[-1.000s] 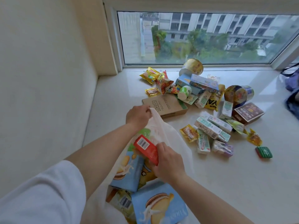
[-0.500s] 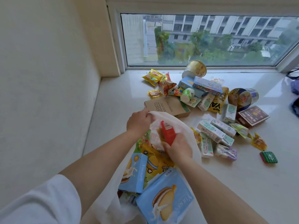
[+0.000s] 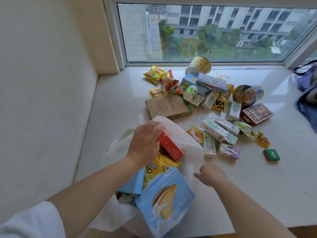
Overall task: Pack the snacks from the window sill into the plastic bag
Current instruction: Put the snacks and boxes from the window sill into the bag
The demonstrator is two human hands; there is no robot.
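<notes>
A white plastic bag lies open on the pale window sill. My left hand grips its far rim, above a red box that sits in the bag's mouth. A yellow packet and a blue biscuit box also stick out of the bag. My right hand hovers at the bag's right side, fingers loosely curled and empty. Several loose snacks lie beyond: a brown carton, white-green cartons, a green packet.
More packets, two round tubs and a dark brown box crowd the sill near the window. A wall closes the left side. A dark blue cloth bag sits at the right edge.
My right hand carried the red box into the bag, let it go and drew back to the right. My left hand kept hold of the bag's rim.
</notes>
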